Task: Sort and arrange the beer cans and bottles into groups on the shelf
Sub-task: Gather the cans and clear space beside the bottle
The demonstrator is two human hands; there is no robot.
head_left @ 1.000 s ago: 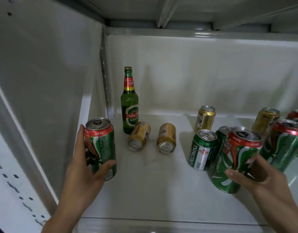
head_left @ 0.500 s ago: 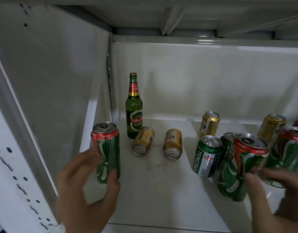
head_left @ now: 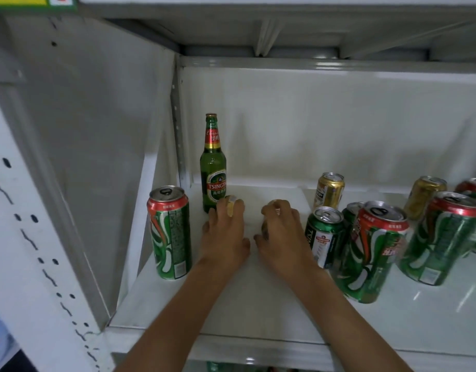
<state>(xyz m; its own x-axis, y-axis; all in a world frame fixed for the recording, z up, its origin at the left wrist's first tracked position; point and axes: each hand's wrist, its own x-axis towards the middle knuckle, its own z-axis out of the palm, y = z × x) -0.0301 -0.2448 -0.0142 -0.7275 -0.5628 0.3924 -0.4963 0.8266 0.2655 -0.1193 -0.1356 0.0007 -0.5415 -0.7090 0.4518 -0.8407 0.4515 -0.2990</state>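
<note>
Two small gold cans lie under the hands near the middle of the shelf [head_left: 258, 312], almost wholly covered: a sliver of gold can [head_left: 230, 208] shows between the fingers of the left hand [head_left: 226, 232], and a blurred bit of another gold can [head_left: 266, 226] shows under the right hand [head_left: 281, 234]. Both hands lie palm down with fingers curled over these cans; their long axes cannot be read from what little shows. The hands sit side by side, thumbs nearly touching, with bare shelf between them and the front edge. Just behind the left hand a green bottle [head_left: 213, 167] stands upright near the back left corner, neck up. A tall green can [head_left: 170, 232] stands upright by the left edge, close to the side wall [head_left: 97, 157], with a narrow gap to the left hand. To the right, a short green can [head_left: 324, 234] stands just beside the right hand, and a second tall green can [head_left: 373, 251] stands in front of it. Farther right a third tall green can [head_left: 443, 237] crowds the right side, and two upright gold cans [head_left: 329, 190] [head_left: 424, 197] stand toward the back edge.
</note>
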